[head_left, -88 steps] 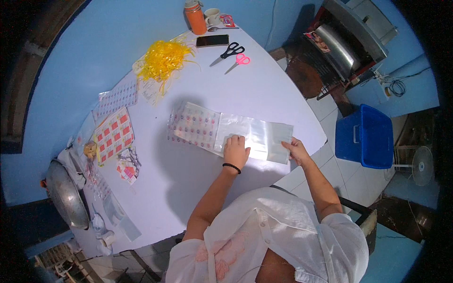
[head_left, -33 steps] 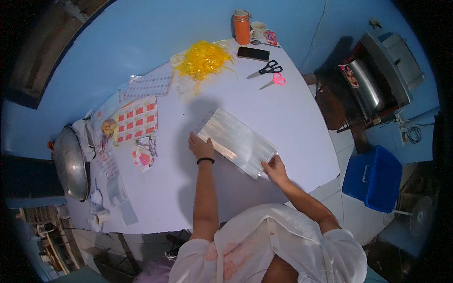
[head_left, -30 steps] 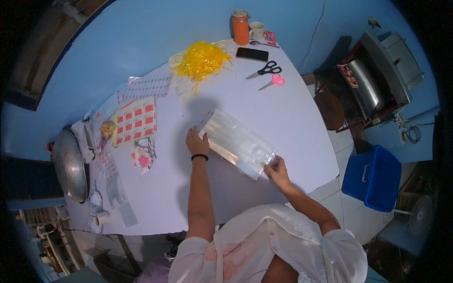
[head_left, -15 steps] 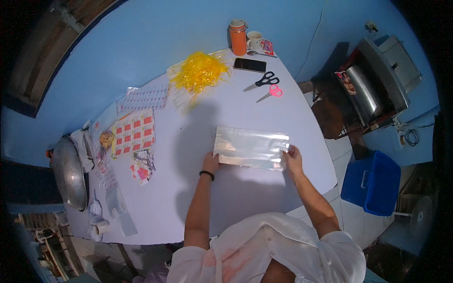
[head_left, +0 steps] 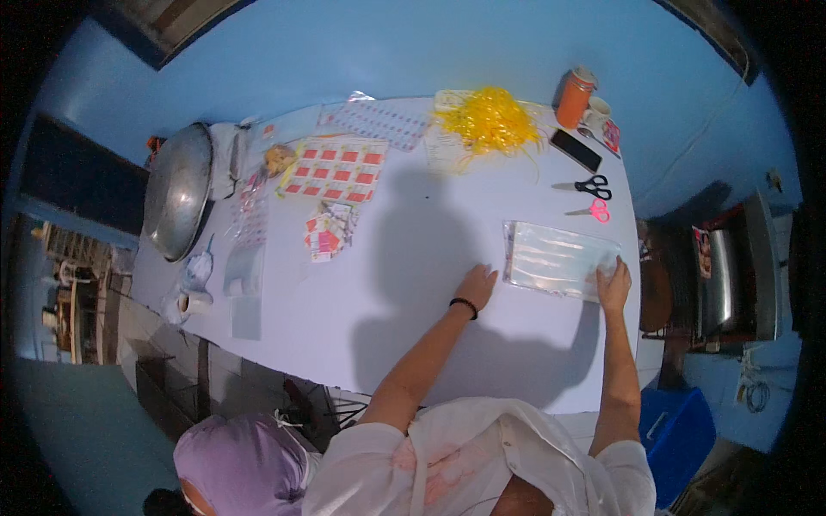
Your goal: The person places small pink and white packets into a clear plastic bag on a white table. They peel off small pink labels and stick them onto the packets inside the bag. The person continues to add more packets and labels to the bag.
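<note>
A flat stack of clear plastic bags (head_left: pixel 551 258) lies on the table to the right of centre. My right hand (head_left: pixel 613 286) grips its right end, thumb and fingers at the edge. Just off the stack's left edge is my left hand (head_left: pixel 477 288), with a dark bracelet at the wrist. Its fingers reach forward, a little apart, and hold nothing. Beyond the stack lie pink-handled scissors (head_left: pixel 599 210) and black-handled scissors (head_left: pixel 594 186).
Yellow ribbon strands (head_left: pixel 492 125), a phone (head_left: pixel 576 151), an orange bottle (head_left: pixel 576 101) and a mug (head_left: pixel 597 109) stand or lie along the far side. Left are printed sheets (head_left: pixel 335 168), small cut labels (head_left: pixel 329 232) and a large metal basin (head_left: pixel 179 193). Someone in purple (head_left: pixel 245 464) is at lower left.
The view has turned left, so the table's contents sit farther right. My left hand has come off the bags' left end, while my right hand stays on the right end.
</note>
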The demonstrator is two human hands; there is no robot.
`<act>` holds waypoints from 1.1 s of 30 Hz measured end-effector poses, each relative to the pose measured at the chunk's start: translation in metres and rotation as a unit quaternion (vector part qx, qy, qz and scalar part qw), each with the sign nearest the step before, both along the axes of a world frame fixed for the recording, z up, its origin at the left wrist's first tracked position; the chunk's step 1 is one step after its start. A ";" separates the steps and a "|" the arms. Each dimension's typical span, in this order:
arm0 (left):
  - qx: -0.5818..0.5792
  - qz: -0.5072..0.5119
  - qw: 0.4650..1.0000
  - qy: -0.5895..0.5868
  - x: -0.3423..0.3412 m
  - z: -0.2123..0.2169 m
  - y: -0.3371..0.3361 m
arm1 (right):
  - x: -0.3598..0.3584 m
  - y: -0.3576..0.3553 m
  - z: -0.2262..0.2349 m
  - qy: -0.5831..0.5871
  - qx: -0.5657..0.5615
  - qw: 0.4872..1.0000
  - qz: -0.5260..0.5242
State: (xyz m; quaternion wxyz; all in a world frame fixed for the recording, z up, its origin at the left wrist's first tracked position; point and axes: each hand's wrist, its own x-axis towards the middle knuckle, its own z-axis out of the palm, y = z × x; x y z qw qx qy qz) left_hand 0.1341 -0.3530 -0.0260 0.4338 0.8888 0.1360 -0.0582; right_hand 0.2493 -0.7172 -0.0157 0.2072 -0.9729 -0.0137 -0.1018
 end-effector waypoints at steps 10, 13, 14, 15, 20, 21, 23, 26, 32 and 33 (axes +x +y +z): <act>0.040 0.054 0.998 -0.010 -0.210 0.014 0.116 | -0.231 0.178 0.024 0.124 0.138 0.901 0.393; 0.024 0.042 0.999 -0.007 -0.264 0.015 0.122 | -0.260 0.210 0.024 0.181 0.066 0.843 0.502; 0.028 0.050 0.998 -0.011 -0.282 0.015 0.120 | -0.264 0.218 0.024 0.143 0.057 0.826 0.542; 0.029 0.059 0.998 -0.002 -0.299 0.015 0.117 | -0.264 0.226 0.024 0.112 0.044 0.807 0.578; -0.067 0.179 0.982 -0.013 -0.377 0.015 0.096 | -0.245 0.278 0.026 0.154 0.042 0.760 0.630; -0.075 0.217 0.973 -0.012 -0.387 0.013 0.096 | -0.240 0.290 0.029 0.172 0.043 0.760 0.625; -0.085 0.288 0.954 -0.018 -0.401 0.008 0.098 | -0.229 0.308 0.037 0.187 0.055 0.757 0.624; -0.121 0.366 0.921 -0.064 -0.399 0.000 0.117 | -0.205 0.342 0.054 0.171 0.076 0.758 0.625; -0.206 0.363 0.901 -0.117 -0.329 0.014 0.195 | -0.167 0.415 0.087 0.183 0.121 0.818 0.532; -0.201 0.346 0.907 -0.132 -0.314 0.018 0.211 | -0.163 0.429 0.089 0.177 0.131 0.830 0.512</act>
